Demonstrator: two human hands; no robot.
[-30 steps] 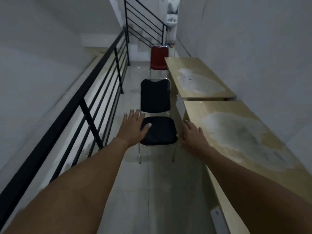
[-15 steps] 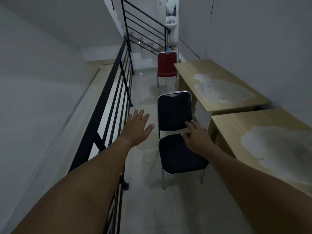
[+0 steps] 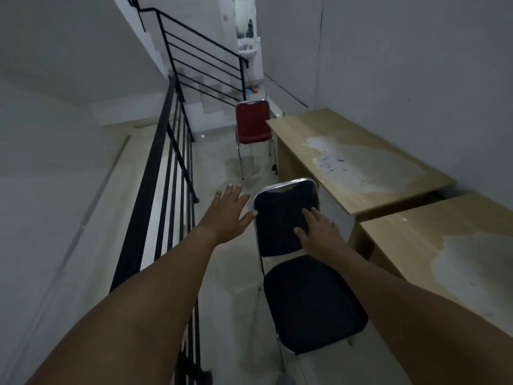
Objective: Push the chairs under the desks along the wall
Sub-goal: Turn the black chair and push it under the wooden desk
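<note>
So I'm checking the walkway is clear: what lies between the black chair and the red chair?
Only bare floor between the black chair and the red chair, in the head view.

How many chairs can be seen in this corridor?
2. The black chair stands nearest, beside the desks, with both hands reaching toward its backrest. The red chair stands farther down, at the far end of the far desk. Others may be hidden.

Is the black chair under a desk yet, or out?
Out. The black chair stands upright in the walkway beside the desks, its whole seat showing, none of it under a top.
</note>
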